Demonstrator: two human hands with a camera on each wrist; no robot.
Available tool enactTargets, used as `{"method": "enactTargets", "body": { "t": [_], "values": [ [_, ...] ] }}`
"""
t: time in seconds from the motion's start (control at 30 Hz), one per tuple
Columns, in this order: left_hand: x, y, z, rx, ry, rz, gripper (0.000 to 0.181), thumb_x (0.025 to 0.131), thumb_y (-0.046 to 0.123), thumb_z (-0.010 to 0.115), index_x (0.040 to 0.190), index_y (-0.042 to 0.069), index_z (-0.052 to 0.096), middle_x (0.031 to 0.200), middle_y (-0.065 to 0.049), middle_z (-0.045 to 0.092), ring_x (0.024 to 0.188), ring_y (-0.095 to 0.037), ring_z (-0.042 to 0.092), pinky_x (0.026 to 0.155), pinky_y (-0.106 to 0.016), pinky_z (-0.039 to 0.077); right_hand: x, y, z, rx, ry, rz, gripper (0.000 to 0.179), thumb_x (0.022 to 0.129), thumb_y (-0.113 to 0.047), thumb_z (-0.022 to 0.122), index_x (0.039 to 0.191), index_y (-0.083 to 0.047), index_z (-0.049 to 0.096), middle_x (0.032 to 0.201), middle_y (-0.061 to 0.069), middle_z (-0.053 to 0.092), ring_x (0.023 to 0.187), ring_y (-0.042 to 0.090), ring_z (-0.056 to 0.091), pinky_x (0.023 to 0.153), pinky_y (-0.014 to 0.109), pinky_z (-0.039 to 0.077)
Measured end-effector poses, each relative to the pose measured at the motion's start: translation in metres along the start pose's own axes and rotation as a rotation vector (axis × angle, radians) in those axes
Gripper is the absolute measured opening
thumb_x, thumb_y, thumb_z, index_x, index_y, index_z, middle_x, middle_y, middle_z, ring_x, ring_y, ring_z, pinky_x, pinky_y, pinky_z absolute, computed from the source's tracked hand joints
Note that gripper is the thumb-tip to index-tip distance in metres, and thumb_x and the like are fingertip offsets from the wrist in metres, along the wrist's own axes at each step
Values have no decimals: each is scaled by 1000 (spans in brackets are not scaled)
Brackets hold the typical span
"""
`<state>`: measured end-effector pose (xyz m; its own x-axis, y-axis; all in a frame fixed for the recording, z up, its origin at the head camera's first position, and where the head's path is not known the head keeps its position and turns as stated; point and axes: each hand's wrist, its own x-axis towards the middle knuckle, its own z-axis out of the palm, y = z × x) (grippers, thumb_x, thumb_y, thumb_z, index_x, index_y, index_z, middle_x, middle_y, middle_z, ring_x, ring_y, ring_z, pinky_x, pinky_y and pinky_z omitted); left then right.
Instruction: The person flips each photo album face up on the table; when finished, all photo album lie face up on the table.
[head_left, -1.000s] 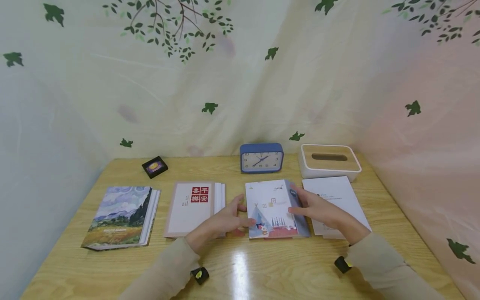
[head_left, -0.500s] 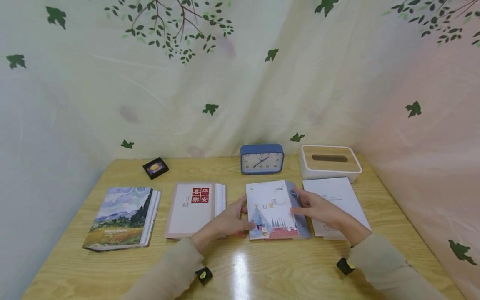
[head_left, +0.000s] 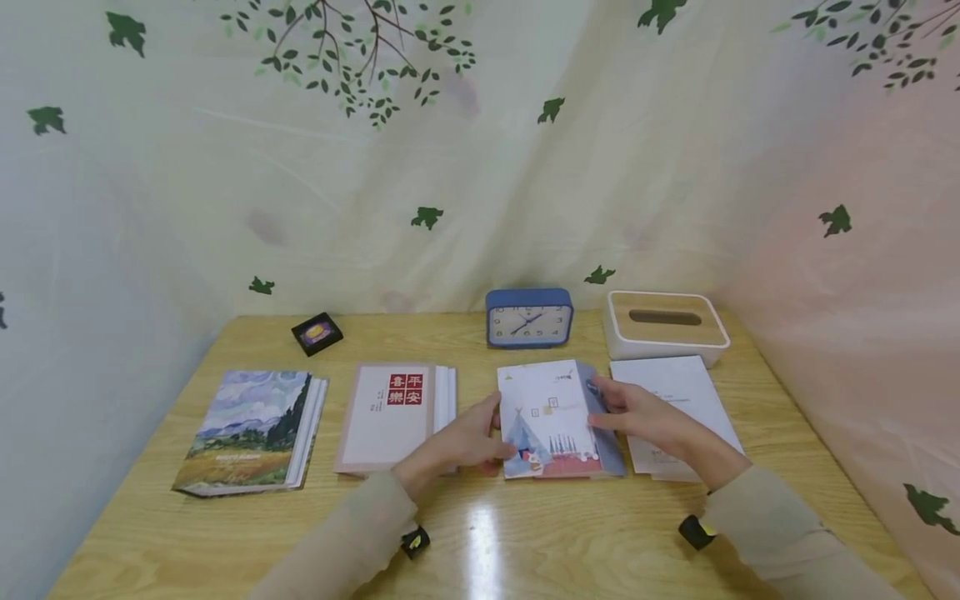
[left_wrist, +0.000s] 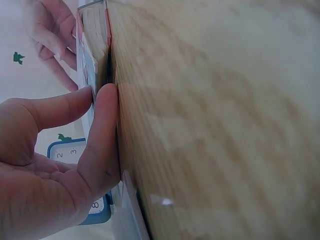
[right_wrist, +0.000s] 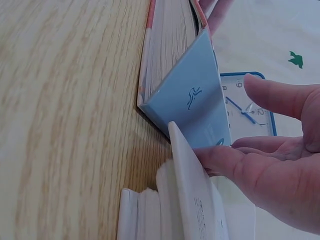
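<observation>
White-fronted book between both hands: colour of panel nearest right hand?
Light blue panel, clearest in the right wrist view.

White book (head_left: 551, 425) with blue tent print

"What sort of place is this?"
"A small study-like nook, closed in with cloth. Home or studio, I can't tell."
"What makes it study-like?"
"A wood-grain table (head_left: 570, 550) with a blue clock (head_left: 528, 321), a tissue box (head_left: 667, 335), and a tent-printed book (head_left: 551, 425) in a row with others."
"And the cloth?"
"Creased and pale (head_left: 330, 167), it hangs behind the table and along both sides, printed with leafy branches (head_left: 375, 37) and green birds (head_left: 427, 217), much like a booth."
</observation>
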<state>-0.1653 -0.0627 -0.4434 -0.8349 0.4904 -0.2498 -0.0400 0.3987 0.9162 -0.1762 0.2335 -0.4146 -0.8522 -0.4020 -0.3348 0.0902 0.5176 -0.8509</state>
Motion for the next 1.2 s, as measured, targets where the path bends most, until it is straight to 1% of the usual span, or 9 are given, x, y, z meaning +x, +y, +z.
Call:
{"method": "enactTargets", "body": {
  "t": [0.07,0.13,0.3,0.4,0.5,0.57,0.7,0.9,1.2],
  "values": [
    [0,0,0,0,-4,-7,89,86,-7,75,156,-7,21,106,-13,58,65,-24,66,54,-36,60,1,0,0,10,-5,-8,88,99,-28,68,159,5,13,162,32,13,149,49,14,117,61,22],
    [0,1,0,12,-6,-4,82,86,-7,75,153,-6,28,105,-13,59,66,-24,66,55,-36,60,1,0,-2,16,-5,-9,88,99,-30,68,160,4,13,163,31,13,149,48,15,117,60,23],
    [2,4,1,30,-21,7,61,86,-7,74,138,-4,42,103,-12,60,69,-24,67,55,-37,60,-3,1,-6,45,6,19,86,100,-32,66,161,1,15,163,30,15,150,46,17,116,59,28],
    [2,5,3,34,-27,-3,70,87,-7,74,145,-6,36,105,-13,60,70,-24,67,55,-36,60,-6,0,-8,85,13,33,84,100,-29,66,161,-1,16,163,30,15,150,46,17,114,60,31],
    [1,5,4,42,-17,-27,87,87,-6,75,156,-7,22,109,-14,59,69,-24,66,55,-35,60,-6,-2,-9,144,11,32,82,101,-25,65,162,-1,14,164,28,13,150,44,16,113,60,33],
    [0,4,5,44,-7,-48,94,87,-6,75,159,-6,14,111,-15,58,70,-23,66,56,-34,60,-5,-2,-8,185,7,38,83,101,-23,65,162,-3,13,165,27,11,151,43,15,113,60,33],
    [0,4,4,46,3,-68,94,87,-6,75,159,-5,15,112,-15,56,71,-22,66,57,-34,60,-4,-1,-9,229,-4,54,86,101,-22,65,163,-4,8,165,28,6,152,42,12,115,57,31],
    [1,2,1,52,-5,-46,82,88,-5,75,154,-6,26,108,-14,56,73,-23,66,56,-35,60,-3,2,-10,275,-40,73,87,103,-21,63,162,-3,2,165,29,1,153,40,7,118,54,26],
    [1,1,2,50,-6,-84,92,90,-1,74,160,-4,14,112,-13,54,77,-22,65,57,-35,60,-4,2,-11,286,-77,73,83,104,-21,59,161,1,3,165,28,1,153,39,7,118,54,24]
  ]
}}
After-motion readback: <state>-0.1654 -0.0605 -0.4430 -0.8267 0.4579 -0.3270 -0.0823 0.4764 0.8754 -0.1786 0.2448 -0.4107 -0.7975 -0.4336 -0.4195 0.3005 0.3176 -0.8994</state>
